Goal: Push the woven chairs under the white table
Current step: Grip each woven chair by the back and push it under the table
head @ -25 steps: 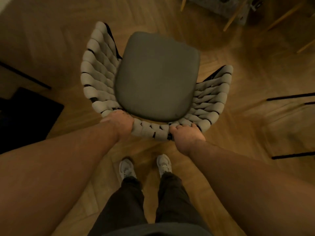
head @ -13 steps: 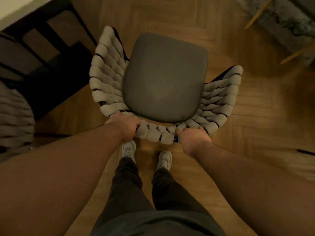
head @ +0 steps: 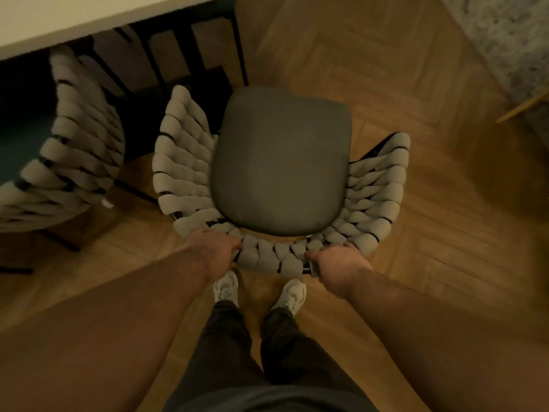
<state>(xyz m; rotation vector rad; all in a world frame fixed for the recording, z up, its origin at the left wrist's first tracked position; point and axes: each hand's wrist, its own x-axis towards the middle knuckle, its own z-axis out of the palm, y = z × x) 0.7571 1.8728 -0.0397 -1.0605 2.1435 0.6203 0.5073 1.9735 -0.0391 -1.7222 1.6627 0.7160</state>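
The woven chair [head: 184, 162] in the middle has a back and sides of thick, pale grey-beige bands interlaced in a basket-weave pattern, with thin black lines showing between them. Its seat cushion [head: 282, 162] is plain dark grey. The second woven chair [head: 74, 150], at the left, shows the same pale weave crossed by black. The desk [head: 74, 16] top is plain white. The floor [head: 386, 84] is warm brown wood laid in a herringbone pattern. The rug [head: 505, 40] at the upper right is mottled grey. The shoes [head: 227, 289] are white and the trousers [head: 237, 367] are dark.
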